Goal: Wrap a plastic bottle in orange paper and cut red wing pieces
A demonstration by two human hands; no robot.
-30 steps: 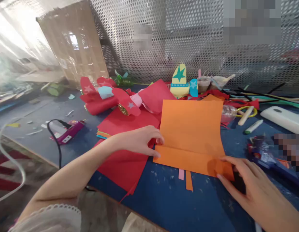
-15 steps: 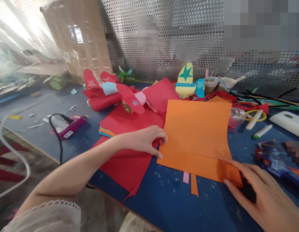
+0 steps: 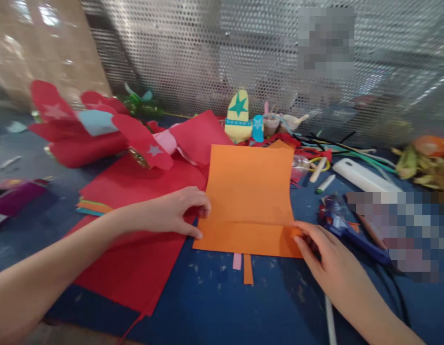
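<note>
A sheet of orange paper (image 3: 250,187) with a crease across its lower part lies on the blue table. My left hand (image 3: 184,211) is at its left edge, thumb at the lower corner and the other fingers curled against the sheet. At the lower right edge, my right hand (image 3: 320,251) pinches the paper between thumb and fingers. A pink strip (image 3: 237,261) and an orange strip (image 3: 248,269) stick out below the sheet. Under my left forearm lie red paper sheets (image 3: 135,268), with a stack of coloured paper (image 3: 94,208) among them.
A red paper airplane model (image 3: 96,139) stands at the back left. Behind are a yellow cutout with a star (image 3: 238,117) and a perforated metal panel (image 3: 178,57). On the right lie a blue glue gun (image 3: 361,244), a marker (image 3: 325,184) and a white tool (image 3: 365,175).
The view has swung to the right. My right hand's fingers have drawn closer together on the paper's lower right edge. My left hand stays at the left edge.
</note>
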